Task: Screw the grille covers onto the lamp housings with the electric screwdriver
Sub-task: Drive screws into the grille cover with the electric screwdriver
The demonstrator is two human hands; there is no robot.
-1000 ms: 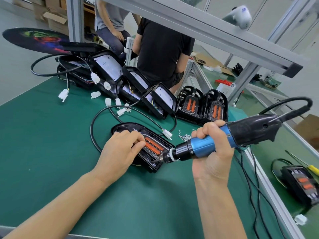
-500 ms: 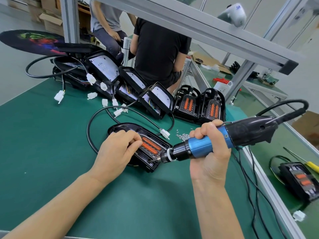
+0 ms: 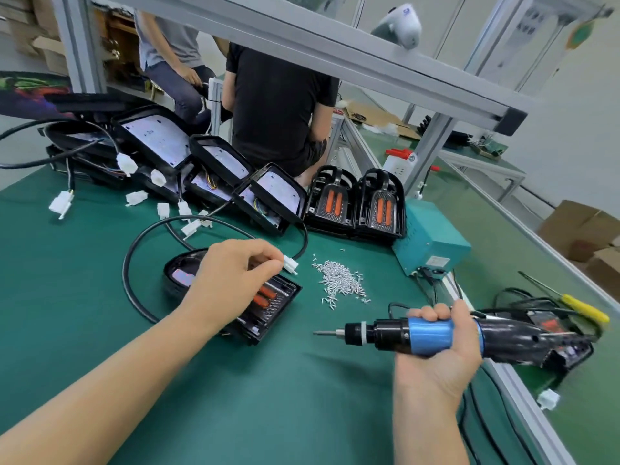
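A black lamp housing with a grille cover over orange lenses (image 3: 273,308) lies flat on the green mat (image 3: 84,297). My left hand (image 3: 231,273) hovers over it with curled fingers. Its thumb and forefinger tips meet beside the white cable connector (image 3: 290,265), with nothing visible between them. My right hand (image 3: 439,357) grips the blue and black electric screwdriver (image 3: 426,332), held level to the right of the lamp. Its bit points left, well clear of the housing. A pile of small silver screws (image 3: 340,281) lies between the lamp and the screwdriver.
Several open housings (image 3: 268,196) lean in a row at the back, with two covered lamps (image 3: 380,208) upright beside them. Right of the screws are a teal power box (image 3: 432,236), the metal bench edge (image 3: 516,391), another lamp (image 3: 550,322) and a yellow-handled screwdriver (image 3: 585,310). Two people sit behind the bench.
The screwdriver bit was at the lamp's near corner; my right hand has drawn it back to the right. My left hand has lifted off the cover and moved toward the connector.
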